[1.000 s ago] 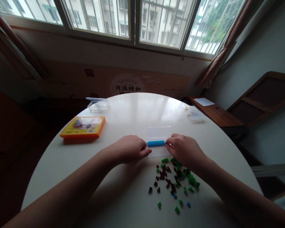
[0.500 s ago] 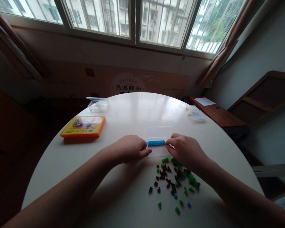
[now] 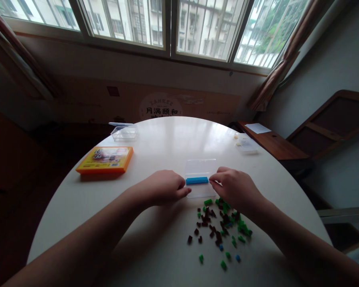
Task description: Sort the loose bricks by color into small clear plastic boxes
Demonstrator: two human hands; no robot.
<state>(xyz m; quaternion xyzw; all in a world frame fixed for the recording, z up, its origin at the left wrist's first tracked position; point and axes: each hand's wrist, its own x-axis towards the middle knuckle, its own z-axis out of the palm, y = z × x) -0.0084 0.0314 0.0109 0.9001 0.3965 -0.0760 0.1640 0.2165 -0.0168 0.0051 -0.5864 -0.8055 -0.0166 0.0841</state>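
A long bright-blue strip of studded building bricks (image 3: 197,180) lies level over an opened clear plastic box (image 3: 201,166). My left hand (image 3: 167,186) is closed at the left end of the strip, its thumb stretched over the box's left edge. At the other end is my right hand (image 3: 231,184), thumb and forefinger pinched together at or just beside the strip's tip. Whether a small piece sits in that pinch is hidden. Small loose bricks, brown (image 3: 218,236), green (image 3: 223,264) and a few blue (image 3: 237,258), are scattered below the box and under my right wrist.
On the round white table (image 3: 86,223), an orange-and-yellow box (image 3: 104,159) lies to the left, with an open clear container (image 3: 124,132) behind it. A clear case (image 3: 247,144) is at the back right. Beyond stands a wooden side table (image 3: 275,141).
My right fingertips have shifted very slightly to the right, around the strip's end. My left hand, the strip and the scattered bricks look the same.
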